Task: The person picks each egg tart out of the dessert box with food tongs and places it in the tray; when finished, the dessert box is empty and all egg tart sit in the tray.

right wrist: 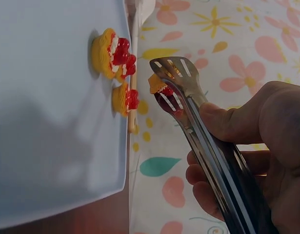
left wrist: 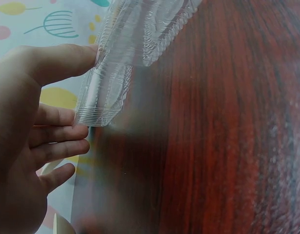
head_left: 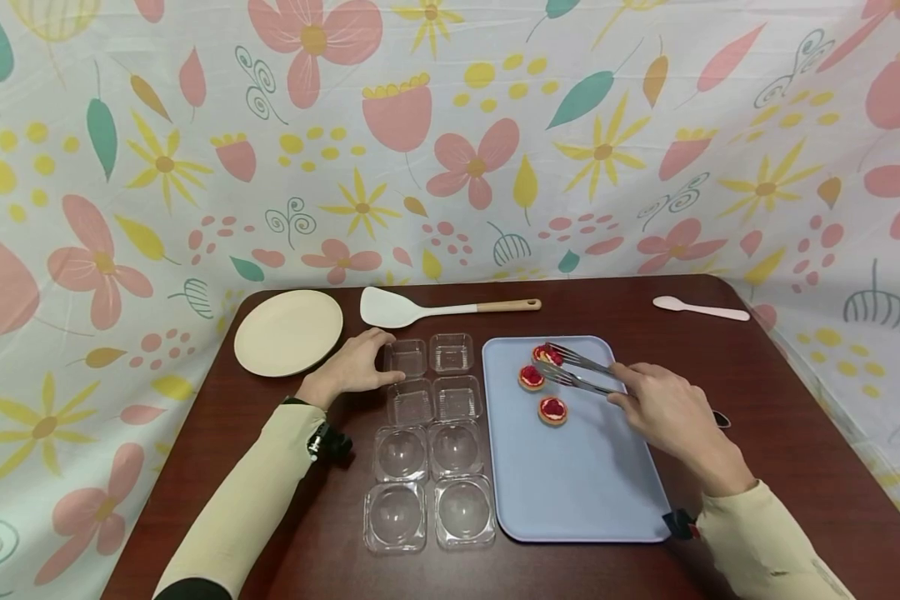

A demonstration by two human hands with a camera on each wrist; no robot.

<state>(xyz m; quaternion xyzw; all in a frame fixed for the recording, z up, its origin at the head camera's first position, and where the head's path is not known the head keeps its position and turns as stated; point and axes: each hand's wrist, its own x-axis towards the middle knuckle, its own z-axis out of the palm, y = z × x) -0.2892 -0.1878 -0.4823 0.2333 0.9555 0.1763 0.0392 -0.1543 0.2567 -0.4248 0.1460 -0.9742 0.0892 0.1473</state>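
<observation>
My right hand (head_left: 663, 408) grips metal tongs (right wrist: 208, 131). A small red-topped tart (right wrist: 162, 87) is between the tong heads, raised off the tray in the right wrist view. Beneath and beside it, several more tarts, one of them a tart (head_left: 552, 410) nearest me, sit on the blue tray (head_left: 570, 492). My left hand (head_left: 352, 365) lies at the left side of a clear plastic box (head_left: 407, 358), in the far row. Its thumb and a fingertip touch the box edge in the left wrist view, the other fingers (left wrist: 67, 151) extended and loose.
Other clear boxes (head_left: 457, 397) and rounded clear lids (head_left: 393, 515) stand in two columns left of the tray. A cream plate (head_left: 288, 333) is at the back left, with a white spatula (head_left: 393, 308) beyond the boxes. A pale spoon (head_left: 701, 309) lies at the back right.
</observation>
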